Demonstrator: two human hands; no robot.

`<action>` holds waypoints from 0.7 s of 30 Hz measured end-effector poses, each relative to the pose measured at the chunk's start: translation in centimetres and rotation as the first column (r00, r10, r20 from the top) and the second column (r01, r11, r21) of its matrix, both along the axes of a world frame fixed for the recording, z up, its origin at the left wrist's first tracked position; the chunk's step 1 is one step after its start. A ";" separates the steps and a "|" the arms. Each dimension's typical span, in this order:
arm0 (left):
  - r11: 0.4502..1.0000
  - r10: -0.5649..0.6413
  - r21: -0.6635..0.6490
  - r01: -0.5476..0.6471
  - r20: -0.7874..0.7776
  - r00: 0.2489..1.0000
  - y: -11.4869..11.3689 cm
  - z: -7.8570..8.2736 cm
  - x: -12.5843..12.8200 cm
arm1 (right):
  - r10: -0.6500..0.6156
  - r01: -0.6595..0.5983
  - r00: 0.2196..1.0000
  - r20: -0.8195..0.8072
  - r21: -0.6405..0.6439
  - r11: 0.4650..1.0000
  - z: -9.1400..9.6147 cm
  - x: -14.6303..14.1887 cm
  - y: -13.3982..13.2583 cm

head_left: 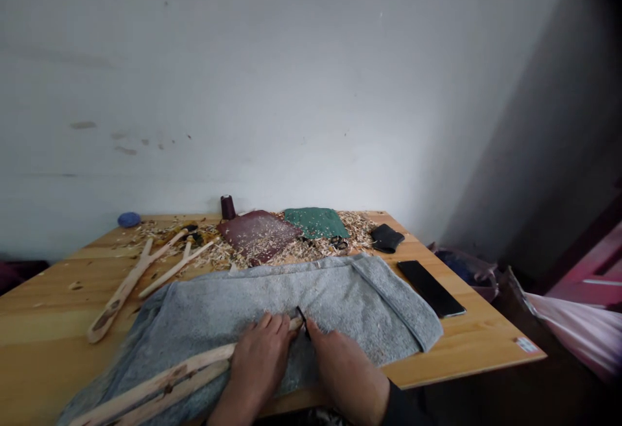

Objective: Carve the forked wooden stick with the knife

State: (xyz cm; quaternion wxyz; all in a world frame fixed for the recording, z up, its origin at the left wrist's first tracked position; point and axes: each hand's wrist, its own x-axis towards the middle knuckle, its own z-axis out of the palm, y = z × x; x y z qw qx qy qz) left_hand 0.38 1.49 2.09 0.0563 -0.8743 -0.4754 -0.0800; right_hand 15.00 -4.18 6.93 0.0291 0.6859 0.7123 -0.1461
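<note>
My left hand (pixel 257 362) grips a long pale forked wooden stick (pixel 165 380) near its thin end, and the stick lies across a folded grey towel (pixel 272 303). My right hand (pixel 346 374) sits just beside it, pinching a small black blade (pixel 304 322) whose tip is at the stick's end. The fingers hide most of the blade's handle, if it has one. Bark patches show along the stick.
Two more forked wooden sticks (pixel 127 280) lie at the left among wood shavings (pixel 214 251). Maroon sandpaper (pixel 257 236), green sandpaper (pixel 315 223), a dark thread spool (pixel 227 207), a blue ball (pixel 129 220), a black pouch (pixel 387 238) and a black phone (pixel 430 288) share the wooden table (pixel 486 342).
</note>
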 end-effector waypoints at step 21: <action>0.999 0.028 0.019 -0.028 -0.038 0.999 -0.1 -0.1 0.2 | -0.090 0.073 0.990 -0.112 -0.144 0.987 -2.0 1.2 -1.8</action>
